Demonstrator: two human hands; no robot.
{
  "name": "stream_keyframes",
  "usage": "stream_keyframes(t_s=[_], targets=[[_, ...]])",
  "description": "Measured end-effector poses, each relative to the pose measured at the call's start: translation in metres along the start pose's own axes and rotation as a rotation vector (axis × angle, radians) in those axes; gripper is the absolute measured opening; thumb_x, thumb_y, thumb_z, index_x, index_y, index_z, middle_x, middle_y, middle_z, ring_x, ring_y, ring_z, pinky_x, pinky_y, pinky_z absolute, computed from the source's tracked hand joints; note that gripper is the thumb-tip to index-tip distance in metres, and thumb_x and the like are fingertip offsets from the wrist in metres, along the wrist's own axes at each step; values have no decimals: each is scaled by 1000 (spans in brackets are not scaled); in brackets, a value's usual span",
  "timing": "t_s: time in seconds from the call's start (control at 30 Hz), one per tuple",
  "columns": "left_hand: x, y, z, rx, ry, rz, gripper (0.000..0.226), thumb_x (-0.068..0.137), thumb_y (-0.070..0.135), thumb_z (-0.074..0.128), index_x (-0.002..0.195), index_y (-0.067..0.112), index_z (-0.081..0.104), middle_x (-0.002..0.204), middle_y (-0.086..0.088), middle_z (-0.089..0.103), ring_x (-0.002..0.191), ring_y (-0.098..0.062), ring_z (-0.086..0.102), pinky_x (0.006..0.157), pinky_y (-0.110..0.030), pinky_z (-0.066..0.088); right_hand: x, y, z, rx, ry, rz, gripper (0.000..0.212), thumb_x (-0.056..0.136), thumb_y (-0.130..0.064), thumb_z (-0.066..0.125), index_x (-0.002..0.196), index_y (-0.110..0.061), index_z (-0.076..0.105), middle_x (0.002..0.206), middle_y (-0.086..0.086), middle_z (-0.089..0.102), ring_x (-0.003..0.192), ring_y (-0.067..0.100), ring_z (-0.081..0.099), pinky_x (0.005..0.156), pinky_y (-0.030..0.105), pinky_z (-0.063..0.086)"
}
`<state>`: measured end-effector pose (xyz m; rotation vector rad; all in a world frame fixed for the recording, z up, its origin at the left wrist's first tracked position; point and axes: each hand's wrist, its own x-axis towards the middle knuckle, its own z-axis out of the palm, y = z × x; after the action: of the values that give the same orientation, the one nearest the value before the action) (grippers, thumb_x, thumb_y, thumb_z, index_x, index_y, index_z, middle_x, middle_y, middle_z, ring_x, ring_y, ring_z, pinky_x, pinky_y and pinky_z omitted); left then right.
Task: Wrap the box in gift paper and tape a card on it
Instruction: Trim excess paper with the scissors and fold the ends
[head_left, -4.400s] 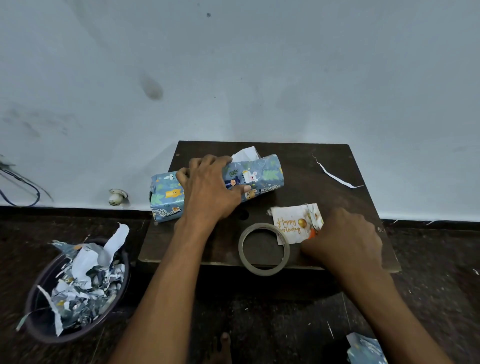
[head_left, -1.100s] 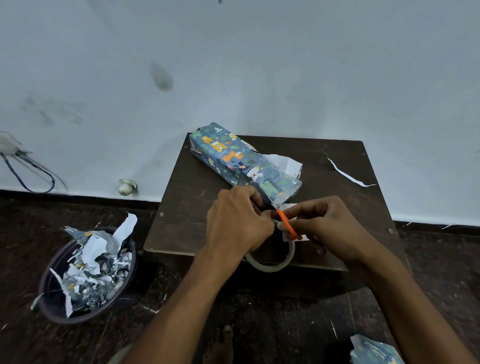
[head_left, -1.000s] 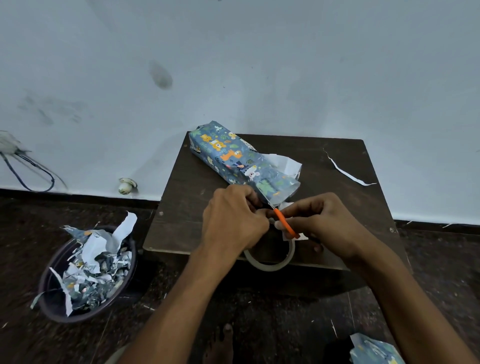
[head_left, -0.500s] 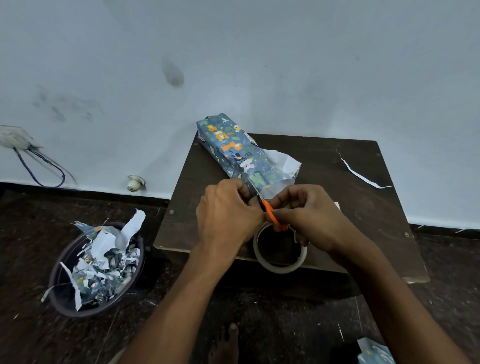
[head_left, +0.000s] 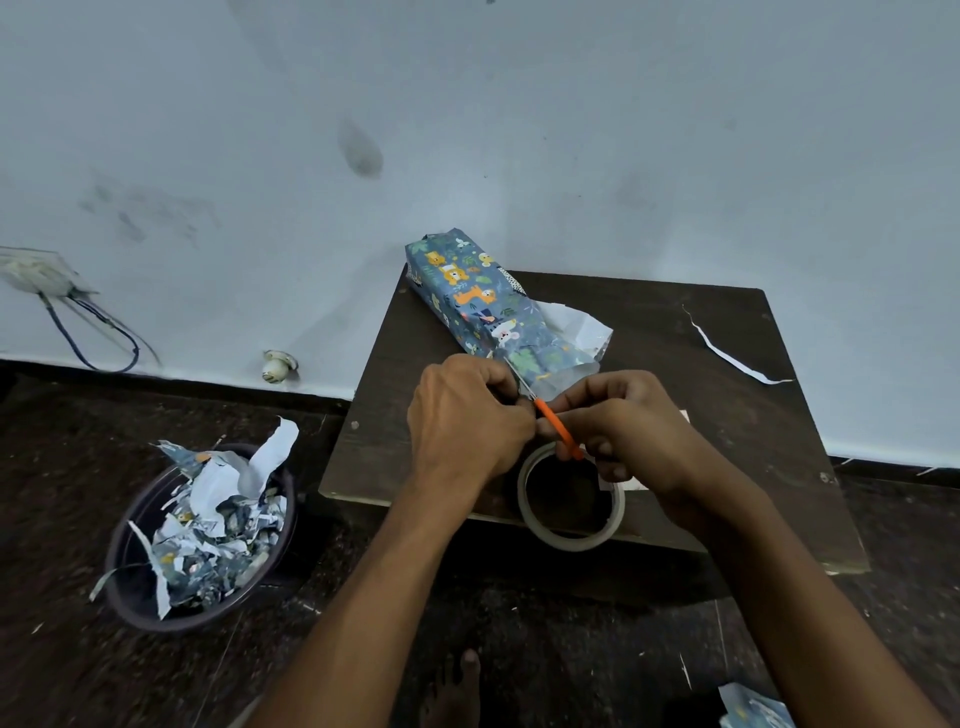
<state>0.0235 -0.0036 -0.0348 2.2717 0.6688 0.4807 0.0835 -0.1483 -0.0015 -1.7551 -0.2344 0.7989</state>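
Head view: I log one dark wooden desk set against a pale wall, on a dark floor. One box lies on the desk's far left part, running diagonally from the far corner toward the hands. It is wrapped in blue paper printed with orange and white animals and green leaves; its near end is unsealed, with loose paper showing a white underside. One dark round bin stands on the floor left of the desk, holding torn scraps of the same paper. Two hands meet just before the box's open end. My left hand has its fingers curled tight; what they pinch I cannot tell. My right hand grips one pair of orange-handled scissors, blades pointing toward the box. One tape roll lies flat at the near desk edge, below the hands. One white paper strip lies far right.
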Motion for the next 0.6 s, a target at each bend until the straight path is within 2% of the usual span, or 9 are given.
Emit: stream_keyframes(t_s=[0.1, 0.23, 0.37, 0.53, 0.6], targets=[[2, -5, 0, -17, -36, 53, 15, 65, 31, 74, 58, 21, 67, 54, 6, 62, 58, -13, 64, 51, -27, 46, 3, -2, 0, -3, -15, 28, 18, 82, -5, 77, 90, 10, 72, 71, 25, 64, 36, 5, 39, 37, 17, 25], [3, -8, 0, -35, -27, 111, 23, 67, 24, 78, 52, 22, 60, 46, 8, 51, 48, -7, 51, 49, -22, 34, 5, -5, 1, 10, -5, 34, 17, 80, -3, 78, 88, 10, 72, 70, 25, 62, 34, 4, 40, 37, 16, 24], [4, -8, -2, -24, -15, 157, 17, 68, 18, 80, 57, 14, 68, 50, 6, 57, 49, -7, 56, 48, -23, 40, 5, -7, 2, -23, -9, 33, 12, 81, -1, 77, 89, 8, 74, 69, 22, 64, 36, 4, 41, 36, 17, 24], [5, -8, -2, -34, -14, 157, 12, 65, 26, 74, 61, 15, 72, 56, 6, 65, 53, -7, 62, 51, -27, 49, 5, -7, 3, -71, -4, 25, 6, 82, 0, 78, 86, 4, 76, 65, 17, 65, 40, 6, 43, 38, 18, 26], [5, -8, -2, -35, -18, 158, 13, 67, 26, 75, 60, 15, 72, 55, 6, 64, 53, -6, 62, 51, -27, 48, 5, -6, 2, -65, -5, 26, 7, 83, -1, 77, 86, 5, 76, 65, 18, 64, 39, 6, 42, 37, 17, 26]])
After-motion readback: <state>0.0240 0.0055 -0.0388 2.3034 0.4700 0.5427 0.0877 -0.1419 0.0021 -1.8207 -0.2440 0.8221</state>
